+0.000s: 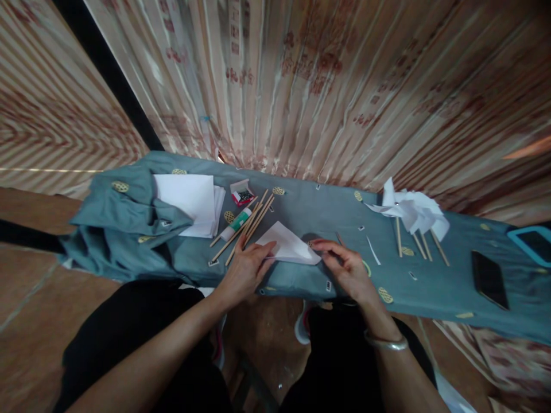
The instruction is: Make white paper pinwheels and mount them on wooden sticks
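A white sheet of paper (286, 244), folded into a triangle, lies on the cloth in front of me. Its left corner is between the thumb and index finger of my left hand (247, 267), which is closed on it. At the right corner is my right hand (346, 268), fingers curved and apart, thumb close to the paper's tip; whether it touches is hard to tell. Several thin wooden sticks (252, 221) and a green-and-white glue stick (236, 223) lie just beyond my left hand. Beside my right hand is a narrow paper strip (373, 250).
A stack of white paper (185, 198) sits at the left, near a small open red box (242, 193) with dark contents. White paper pinwheels (415, 209) on sticks lie right of centre. Farther right are a black phone (489, 279) and a blue-framed device (534, 244). Curtains (301, 86) hang behind.
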`<control>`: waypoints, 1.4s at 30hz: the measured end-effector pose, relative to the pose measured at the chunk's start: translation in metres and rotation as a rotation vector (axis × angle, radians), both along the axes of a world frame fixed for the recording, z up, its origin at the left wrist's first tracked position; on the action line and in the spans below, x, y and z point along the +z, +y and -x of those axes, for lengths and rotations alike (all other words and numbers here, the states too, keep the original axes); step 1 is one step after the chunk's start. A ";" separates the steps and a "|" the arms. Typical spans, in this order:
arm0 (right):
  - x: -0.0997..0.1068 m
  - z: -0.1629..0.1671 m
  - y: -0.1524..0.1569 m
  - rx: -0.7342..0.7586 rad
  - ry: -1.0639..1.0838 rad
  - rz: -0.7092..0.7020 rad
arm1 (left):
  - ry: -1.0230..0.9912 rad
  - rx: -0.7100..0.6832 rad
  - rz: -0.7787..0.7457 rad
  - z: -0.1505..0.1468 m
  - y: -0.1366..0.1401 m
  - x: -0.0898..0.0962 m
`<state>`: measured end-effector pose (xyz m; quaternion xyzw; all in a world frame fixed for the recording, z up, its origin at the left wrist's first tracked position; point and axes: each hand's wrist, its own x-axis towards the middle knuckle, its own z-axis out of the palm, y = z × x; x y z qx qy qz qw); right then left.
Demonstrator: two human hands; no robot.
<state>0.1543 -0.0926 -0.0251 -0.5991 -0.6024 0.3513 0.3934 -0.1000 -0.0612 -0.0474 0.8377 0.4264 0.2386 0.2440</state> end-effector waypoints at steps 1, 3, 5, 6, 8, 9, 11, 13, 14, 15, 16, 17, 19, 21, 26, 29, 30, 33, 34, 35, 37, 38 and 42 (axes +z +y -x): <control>0.003 0.000 -0.001 0.020 0.006 0.032 | -0.005 0.014 0.000 0.000 0.001 -0.001; 0.006 0.003 -0.003 0.067 0.011 0.104 | -0.014 0.026 -0.005 0.001 0.002 -0.002; 0.006 0.008 -0.005 0.095 0.014 0.144 | -0.026 0.029 -0.004 0.001 0.003 -0.004; 0.005 0.009 -0.006 0.095 0.008 0.150 | -0.034 0.029 0.002 0.001 0.003 -0.004; 0.004 0.008 -0.006 0.053 -0.021 0.147 | -0.058 0.021 0.021 -0.002 0.001 -0.005; 0.004 0.006 -0.006 0.011 -0.047 0.148 | -0.075 0.013 0.028 -0.003 0.000 -0.005; 0.004 -0.003 -0.006 -0.072 -0.106 0.156 | -0.108 -0.009 0.033 -0.007 -0.002 -0.006; 0.005 -0.012 -0.006 -0.095 -0.150 0.170 | -0.119 -0.027 0.035 -0.009 -0.005 -0.008; 0.005 -0.015 -0.005 -0.087 -0.167 0.178 | -0.111 -0.030 0.035 -0.010 -0.006 -0.009; 0.004 -0.016 -0.004 -0.073 -0.182 0.183 | -0.096 -0.031 0.034 -0.010 -0.007 -0.010; 0.002 -0.016 -0.003 -0.061 -0.197 0.185 | -0.076 -0.030 0.027 -0.009 -0.007 -0.011; -0.001 -0.016 -0.001 -0.053 -0.212 0.182 | -0.055 -0.031 0.015 -0.009 -0.007 -0.012; -0.007 -0.012 0.003 -0.052 -0.249 0.167 | -0.032 -0.031 -0.032 -0.006 -0.008 -0.012; -0.013 -0.008 0.007 -0.068 -0.294 0.140 | -0.028 -0.021 -0.118 -0.004 -0.010 -0.010; -0.022 0.002 0.013 -0.089 -0.361 0.045 | 0.044 -0.190 -0.382 -0.008 -0.025 -0.004; -0.023 0.008 0.014 -0.070 -0.374 -0.048 | 0.147 -0.264 -0.336 -0.016 -0.033 -0.007; -0.024 0.010 0.013 -0.066 -0.385 -0.071 | 0.171 -0.255 -0.316 -0.018 -0.035 -0.009; -0.026 0.013 0.013 -0.055 -0.402 -0.109 | 0.223 -0.233 -0.278 -0.022 -0.039 -0.015; -0.027 0.013 0.012 -0.055 -0.399 -0.113 | 0.232 -0.235 -0.275 -0.022 -0.039 -0.016; -0.028 0.013 0.012 -0.058 -0.392 -0.114 | 0.237 -0.236 -0.275 -0.021 -0.040 -0.017; -0.028 0.013 0.012 -0.060 -0.363 -0.108 | 0.233 -0.230 -0.287 -0.019 -0.039 -0.016; -0.026 0.013 0.012 -0.061 -0.337 -0.104 | 0.222 -0.214 -0.300 -0.017 -0.037 -0.015; -0.012 0.010 0.007 -0.126 -0.169 -0.112 | 0.112 -0.091 -0.295 -0.009 -0.022 -0.009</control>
